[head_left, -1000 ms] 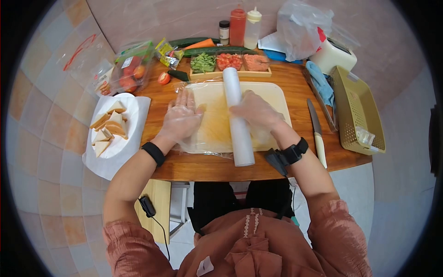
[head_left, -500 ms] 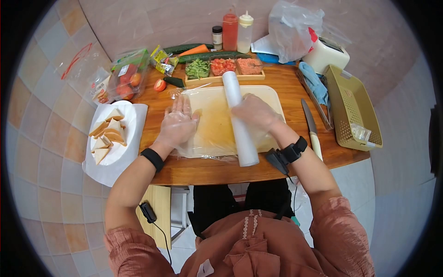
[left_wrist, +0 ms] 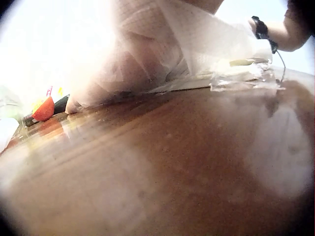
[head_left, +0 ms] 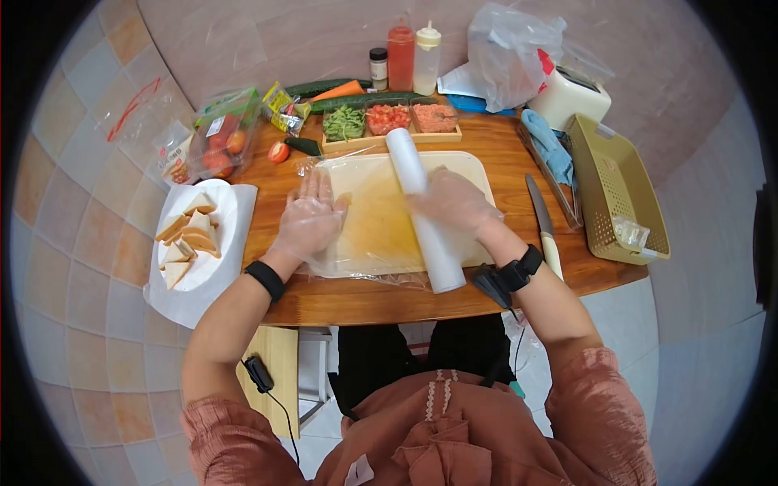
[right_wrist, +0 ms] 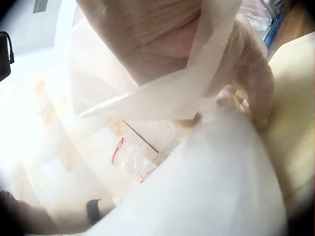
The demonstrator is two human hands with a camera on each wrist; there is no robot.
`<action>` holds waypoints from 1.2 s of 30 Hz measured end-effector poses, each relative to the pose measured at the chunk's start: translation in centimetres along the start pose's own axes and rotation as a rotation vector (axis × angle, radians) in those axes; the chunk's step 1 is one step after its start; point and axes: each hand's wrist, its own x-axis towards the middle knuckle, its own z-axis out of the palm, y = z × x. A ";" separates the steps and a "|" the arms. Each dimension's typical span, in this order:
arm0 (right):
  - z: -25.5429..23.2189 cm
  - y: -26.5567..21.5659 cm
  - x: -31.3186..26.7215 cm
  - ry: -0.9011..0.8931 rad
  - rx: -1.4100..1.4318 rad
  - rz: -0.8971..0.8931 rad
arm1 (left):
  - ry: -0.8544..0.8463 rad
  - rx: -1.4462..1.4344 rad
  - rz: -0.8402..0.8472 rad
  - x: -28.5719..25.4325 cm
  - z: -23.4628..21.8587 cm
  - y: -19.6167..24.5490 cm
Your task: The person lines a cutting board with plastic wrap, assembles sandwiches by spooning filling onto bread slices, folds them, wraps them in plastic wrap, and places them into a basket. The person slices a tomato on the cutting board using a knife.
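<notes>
A cream cutting board (head_left: 478,166) lies on the table with clear film (head_left: 369,227) spread over it. On its left edge my gloved left hand (head_left: 310,219) rests flat, fingers straight and pointing away from me. My gloved right hand (head_left: 455,201) grips a white film roll (head_left: 438,257) that lies slanted across the board's right part, its near end over the front edge. In the right wrist view the fingers of the right hand (right_wrist: 241,73) curl at the roll (right_wrist: 211,177). The left wrist view shows the left hand (left_wrist: 133,59) low over the wooden table (left_wrist: 162,162).
Behind the board stands a tray (head_left: 389,141) of chopped greens, tomato and pink shreds. A knife (head_left: 539,206), a rack with a blue cloth (head_left: 548,146) and a basket (head_left: 596,190) are at the right. A plate (head_left: 231,219) of bread triangles sits left; bottles (head_left: 400,58) stand behind.
The roll has moved to the right over the board and its near end has swung outward, with my right hand on it. My left hand has stayed at the board's left edge.
</notes>
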 end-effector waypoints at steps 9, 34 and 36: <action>-0.1 -0.9 0.0 -0.025 -0.016 0.023 | 0.053 0.007 0.034 0.1 0.9 -0.5; 1.7 1.4 -0.3 0.141 -0.595 -0.361 | 0.154 0.072 0.099 0.2 1.9 -1.1; 0.8 1.3 -0.7 0.104 -0.512 -0.279 | 0.156 0.069 0.097 0.2 1.9 -1.0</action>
